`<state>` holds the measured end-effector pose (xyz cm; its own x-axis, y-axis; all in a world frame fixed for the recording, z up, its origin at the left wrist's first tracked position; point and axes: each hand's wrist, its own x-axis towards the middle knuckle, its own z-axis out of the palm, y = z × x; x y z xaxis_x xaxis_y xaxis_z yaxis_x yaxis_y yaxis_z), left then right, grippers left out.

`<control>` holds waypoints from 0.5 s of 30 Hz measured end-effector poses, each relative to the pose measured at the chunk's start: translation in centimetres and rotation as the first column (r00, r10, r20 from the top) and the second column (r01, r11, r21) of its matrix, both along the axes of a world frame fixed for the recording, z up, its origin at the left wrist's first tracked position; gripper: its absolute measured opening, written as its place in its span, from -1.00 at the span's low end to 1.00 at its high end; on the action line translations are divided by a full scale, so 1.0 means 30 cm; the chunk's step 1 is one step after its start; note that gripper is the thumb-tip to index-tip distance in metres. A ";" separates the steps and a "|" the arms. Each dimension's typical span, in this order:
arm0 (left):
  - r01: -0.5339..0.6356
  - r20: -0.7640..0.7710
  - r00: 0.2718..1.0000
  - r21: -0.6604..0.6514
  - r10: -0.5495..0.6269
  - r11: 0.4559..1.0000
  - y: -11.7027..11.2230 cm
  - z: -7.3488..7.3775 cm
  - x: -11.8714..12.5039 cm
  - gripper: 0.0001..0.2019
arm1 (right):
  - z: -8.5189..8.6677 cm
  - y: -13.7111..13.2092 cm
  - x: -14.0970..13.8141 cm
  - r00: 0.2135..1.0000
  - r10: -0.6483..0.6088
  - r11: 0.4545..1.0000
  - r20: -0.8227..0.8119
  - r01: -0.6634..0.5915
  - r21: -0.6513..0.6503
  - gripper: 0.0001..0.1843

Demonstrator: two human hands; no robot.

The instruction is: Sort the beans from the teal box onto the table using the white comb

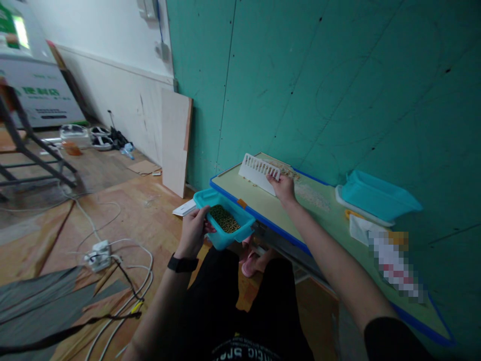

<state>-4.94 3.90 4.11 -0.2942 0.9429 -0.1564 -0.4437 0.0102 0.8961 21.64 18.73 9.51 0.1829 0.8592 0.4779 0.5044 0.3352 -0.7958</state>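
My left hand [194,230] grips the left rim of a turquoise plastic container [225,240], held just off the table's front edge. Inside lie green beans and tan beans or grains [224,218], in two patches side by side. My right hand [283,188] is closed on a white flat plate with a row of slots [259,174], standing on edge on the pale green tabletop [259,198]. Behind the plate lie scattered tan pieces [289,173], and a spread of pale grains [311,195] is to its right. A few small pieces lie at the plate's lower left.
A second turquoise container [379,195] rests on a white lid to the right, near a pixelated packet [394,265]. The blue-edged table stands against a green wall [300,75]. Cables and a white power strip [99,254] lie on the floor at left. A board [175,140] leans nearby.
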 end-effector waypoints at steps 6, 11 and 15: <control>-0.011 0.012 1.000 0.005 0.011 1.000 0.002 0.008 0.005 -0.70 | -0.007 -0.070 -0.025 0.989 0.130 0.992 -0.072 -0.129 0.015 -0.59; -0.024 0.014 1.000 0.011 0.024 1.000 -0.003 0.015 0.016 -0.70 | 0.001 -0.194 -0.055 0.966 0.232 0.972 -0.115 -0.233 0.001 -0.53; -0.050 0.008 0.999 -0.005 0.050 0.999 -0.007 0.017 0.031 -0.71 | 0.004 -0.320 -0.092 0.970 0.226 0.974 -0.092 -0.227 -0.002 -0.54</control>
